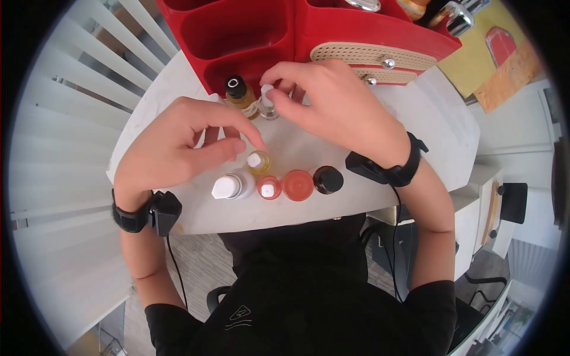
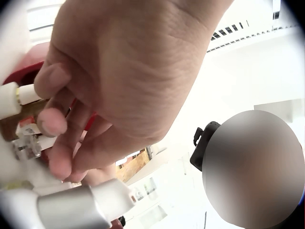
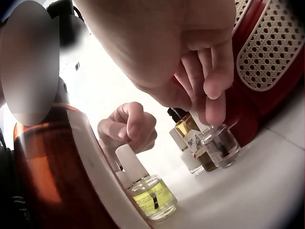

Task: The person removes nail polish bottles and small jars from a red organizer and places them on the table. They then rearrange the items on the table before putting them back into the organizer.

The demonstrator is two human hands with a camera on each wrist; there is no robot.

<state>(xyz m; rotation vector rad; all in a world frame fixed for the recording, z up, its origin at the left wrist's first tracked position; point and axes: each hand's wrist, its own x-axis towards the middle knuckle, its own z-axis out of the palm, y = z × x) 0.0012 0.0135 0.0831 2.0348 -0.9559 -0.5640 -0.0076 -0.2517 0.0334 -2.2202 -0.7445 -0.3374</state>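
My right hand (image 1: 341, 107) pinches the white cap of a small clear nail polish bottle (image 3: 222, 145), which stands upright at the foot of the red organizer. Left of it is a taller amber bottle (image 1: 236, 94) with a black cap. My left hand (image 1: 178, 139) hovers with loosely bent fingers, holding nothing. Its index fingertip is close over a yellow nail polish bottle (image 3: 155, 198) with a white cap. Along the table's near side stand a white-topped bottle (image 1: 228, 186), a small red bottle (image 1: 269, 188), an orange-red round-lidded container (image 1: 297, 186) and a black-capped bottle (image 1: 328, 180).
A red organizer (image 1: 237, 32) with open compartments and woven-front drawers (image 1: 374, 56) fills the back of the white table (image 1: 442, 127). Several bottles stand in its top right. White slats (image 1: 89, 89) run along the left. The table's near edge lies close to the person's body.
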